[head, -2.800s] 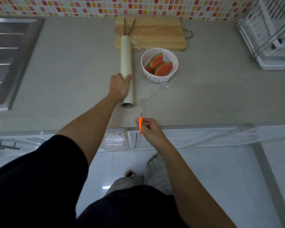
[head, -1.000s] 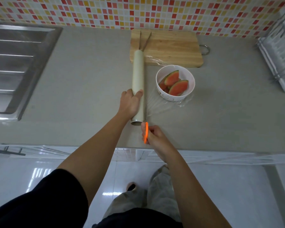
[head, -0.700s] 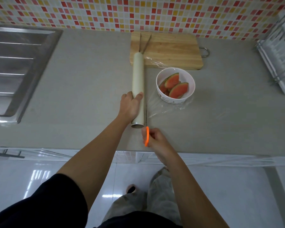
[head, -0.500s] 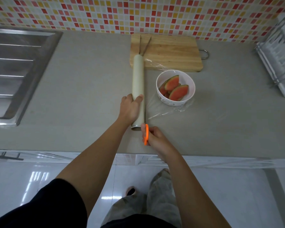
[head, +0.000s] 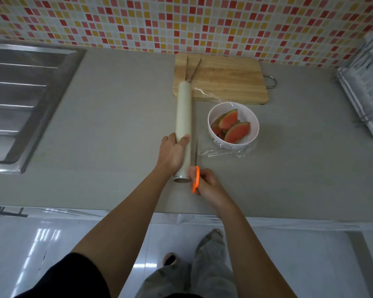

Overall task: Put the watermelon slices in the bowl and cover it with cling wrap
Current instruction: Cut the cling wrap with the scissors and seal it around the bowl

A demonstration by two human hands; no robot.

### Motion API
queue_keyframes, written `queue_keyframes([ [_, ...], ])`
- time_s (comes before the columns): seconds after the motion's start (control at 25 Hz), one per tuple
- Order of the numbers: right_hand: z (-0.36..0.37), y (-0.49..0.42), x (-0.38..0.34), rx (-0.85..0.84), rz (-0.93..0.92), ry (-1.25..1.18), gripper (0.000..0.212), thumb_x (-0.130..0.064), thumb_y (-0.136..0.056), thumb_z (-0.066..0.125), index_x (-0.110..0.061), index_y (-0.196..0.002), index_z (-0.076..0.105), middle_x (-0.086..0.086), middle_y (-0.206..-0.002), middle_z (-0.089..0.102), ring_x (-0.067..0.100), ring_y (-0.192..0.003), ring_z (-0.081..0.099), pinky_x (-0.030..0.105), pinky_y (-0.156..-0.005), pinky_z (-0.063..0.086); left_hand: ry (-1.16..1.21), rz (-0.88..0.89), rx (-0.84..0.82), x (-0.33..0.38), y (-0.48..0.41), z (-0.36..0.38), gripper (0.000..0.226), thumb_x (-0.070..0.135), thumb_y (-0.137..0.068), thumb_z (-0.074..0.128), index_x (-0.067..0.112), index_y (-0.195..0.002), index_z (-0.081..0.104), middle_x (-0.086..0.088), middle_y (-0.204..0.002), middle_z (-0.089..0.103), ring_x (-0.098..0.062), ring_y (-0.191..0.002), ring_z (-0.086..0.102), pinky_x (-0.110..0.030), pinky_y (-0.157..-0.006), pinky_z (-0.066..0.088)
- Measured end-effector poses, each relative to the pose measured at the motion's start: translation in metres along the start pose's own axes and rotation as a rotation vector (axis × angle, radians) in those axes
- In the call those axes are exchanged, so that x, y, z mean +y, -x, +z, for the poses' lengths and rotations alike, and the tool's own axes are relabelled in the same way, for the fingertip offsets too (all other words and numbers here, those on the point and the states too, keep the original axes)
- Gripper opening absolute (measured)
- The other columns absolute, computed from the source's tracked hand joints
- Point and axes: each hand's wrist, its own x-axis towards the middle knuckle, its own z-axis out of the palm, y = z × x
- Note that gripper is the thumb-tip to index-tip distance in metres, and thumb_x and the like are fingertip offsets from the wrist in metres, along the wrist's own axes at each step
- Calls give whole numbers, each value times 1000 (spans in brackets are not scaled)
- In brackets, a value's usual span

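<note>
Scissors [head: 195, 178] beside roll [head: 184, 112], near counter edge [head: 267, 208]

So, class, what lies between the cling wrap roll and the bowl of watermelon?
In the head view, the blades of the scissors and a stretch of pulled-out clear film lie between the roll and the bowl.

sink [head: 19, 100] far left | tongs [head: 195, 68] on cutting board [head: 228, 82] | dish rack [head: 366, 93] far right

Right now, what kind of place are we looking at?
Most likely a home kitchen: a steel sink with a ribbed drainer is set into the counter, a mosaic-tiled backsplash runs behind it, and a wooden cutting board lies by the wall.
</note>
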Motion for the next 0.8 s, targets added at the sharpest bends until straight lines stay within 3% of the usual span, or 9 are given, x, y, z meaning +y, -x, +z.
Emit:
queue_keyframes([
  [0.2,-4,-7,-9,20,14,42,41,-60,-82,52,-20,-74,49,-10,-57,50,-2,-50,46,22,-63,37,10,-16,1,-1,0,-1,44,41,-90,48,6,-116,58,-15,-114,55,-32,-107,53,-46,-98,42],
  [0.36,-2,1,-11,-5,-3,48,44,-60,-81,52,-19,-66,47,-4,-56,46,4,-51,43,20,-59,35,20,-10,-7,-2,-2,-1,44,41,-90,48,6,-113,59,-17,-112,57,-33,-105,55,-47,-96,43],
  [0.56,4,23,6,59,158,-102,29,-46,-81,63,-21,-93,55,-6,-74,60,1,-64,63,14,-58,43,1,4,-6,-2,-2,-2,43,40,-91,47,7,-117,57,-13,-112,53,-30,-107,51,-42,-96,41],
  [0.8,13,32,11,108,196,-132,33,-54,-78,61,-23,-85,55,-10,-66,62,0,-57,62,18,-53,42,-11,13,-7,-1,-2,-3,41,40,-92,46,8,-115,58,-13,-109,52,-33,-107,50,-45,-97,40],
])
